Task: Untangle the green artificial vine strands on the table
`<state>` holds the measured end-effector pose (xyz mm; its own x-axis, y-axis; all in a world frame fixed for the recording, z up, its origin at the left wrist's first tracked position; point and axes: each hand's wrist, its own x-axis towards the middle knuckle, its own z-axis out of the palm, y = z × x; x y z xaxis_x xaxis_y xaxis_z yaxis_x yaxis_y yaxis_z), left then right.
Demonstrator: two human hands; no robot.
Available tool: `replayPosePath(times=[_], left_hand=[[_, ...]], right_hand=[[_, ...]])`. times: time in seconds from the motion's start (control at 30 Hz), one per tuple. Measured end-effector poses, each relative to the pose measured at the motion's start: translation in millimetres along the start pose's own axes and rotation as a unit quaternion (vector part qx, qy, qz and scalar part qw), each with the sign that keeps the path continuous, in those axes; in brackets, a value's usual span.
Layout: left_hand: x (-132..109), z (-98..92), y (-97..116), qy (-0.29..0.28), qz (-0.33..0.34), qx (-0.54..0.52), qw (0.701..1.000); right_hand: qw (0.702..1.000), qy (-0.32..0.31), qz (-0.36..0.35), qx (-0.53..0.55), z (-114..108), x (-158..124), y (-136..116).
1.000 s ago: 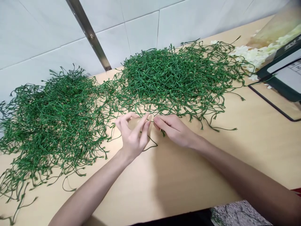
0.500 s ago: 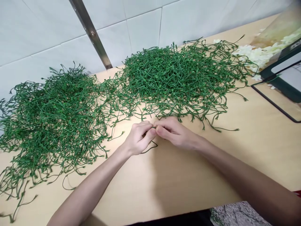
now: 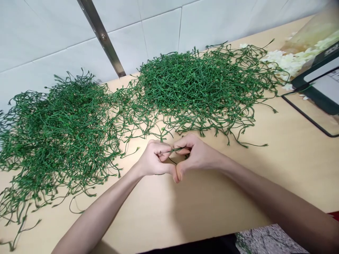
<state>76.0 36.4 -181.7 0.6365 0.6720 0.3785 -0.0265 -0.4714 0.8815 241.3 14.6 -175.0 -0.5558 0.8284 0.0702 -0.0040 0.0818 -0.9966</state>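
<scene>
A thin green stem [image 3: 176, 149] runs between my two hands at the middle of the table. My left hand [image 3: 158, 158] has its fingers curled round one part of it, with the thumb stretched out toward me. My right hand [image 3: 192, 153] curls its fingers round the other part, and its thumb tip touches the left thumb tip below the stem. Parts of the stem are hidden in the fingers. Just beyond the hands lies a large pile of green plastic stems [image 3: 190, 84]. Another pile [image 3: 60, 130] spreads out at the left.
White flowers [image 3: 296, 61] lie at the back right, by a dark case with a white label [image 3: 323, 83] and a black wire frame [image 3: 308, 118]. Behind the pale wooden table [image 3: 148, 215] stands a tiled wall with a metal strip [image 3: 102, 37]. A few loose stems lie at the front left.
My thumbs have swung down toward me, away from the curled fingers, and the stem between the hands now shows. Both hands have opened up slightly around it.
</scene>
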Motion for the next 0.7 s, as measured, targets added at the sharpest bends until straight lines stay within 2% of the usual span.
replayPosePath(times=[0.13, 0.2, 0.27, 0.33, 0.37, 0.5, 0.6, 0.7], left_hand=[[-2.8, 7.3, -0.5, 0.051, 0.058, -0.015, 0.997], [-4.2, 5.2, -0.8, 0.071, 0.074, -0.015, 0.995], [-5.1, -0.2, -2.0, 0.114, 0.076, -0.002, 0.991], [-4.8, -5.9, -4.2, 0.16, 0.071, 0.024, 0.984], [-4.2, -7.8, -5.3, 0.168, 0.068, 0.022, 0.983], [1.5, -8.6, -4.9, 0.168, 0.056, -0.029, 0.984], [8.1, -11.1, 5.4, 0.22, 0.098, -0.056, 0.969], [17.1, -18.4, 25.7, 0.258, 0.17, -0.066, 0.949]], right_hand=[[0.997, 0.02, -0.065, -0.024, 2.1, 0.3, 5.0], [0.993, 0.049, -0.099, -0.05, -1.1, -1.1, 4.2], [0.98, 0.123, -0.129, -0.094, -8.6, -3.2, 0.1], [0.952, 0.217, -0.151, -0.152, -18.6, -4.9, -5.9], [0.945, 0.24, -0.153, -0.162, -23.3, -5.2, -8.9], [0.937, 0.227, -0.15, -0.217, -31.5, -3.6, -15.1], [0.893, 0.302, -0.147, -0.299, -28.9, -1.3, -11.5], [0.841, 0.393, -0.132, -0.347, -27.6, 2.2, -3.2]])
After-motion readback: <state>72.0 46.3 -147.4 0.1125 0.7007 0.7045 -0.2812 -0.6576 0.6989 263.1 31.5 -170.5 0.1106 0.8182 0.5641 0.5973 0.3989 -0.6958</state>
